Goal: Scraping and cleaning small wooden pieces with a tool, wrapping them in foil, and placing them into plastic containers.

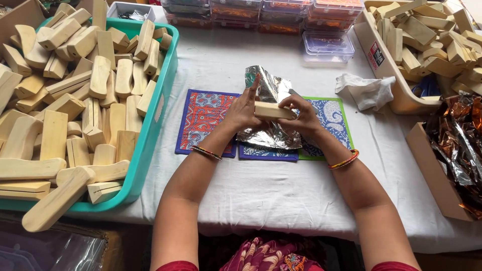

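My left hand [244,108] and my right hand [300,113] hold a pale wooden block [271,111] between them, over a crinkled sheet of silver foil [268,135]. The left hand grips the block's left end with a finger raised against the foil's upturned edge. The right hand pinches its right end. The foil lies on patterned cloth mats: a red and blue one [203,118] on the left, a blue and green one [334,120] on the right.
A teal tray [160,108] piled with several wooden blocks stands at the left. A cream tub [381,62] of more blocks is at the back right, with a crumpled white cloth [366,90] beside it. Clear plastic boxes [326,47] line the back. A cardboard box of coppery foil [459,143] sits at the right.
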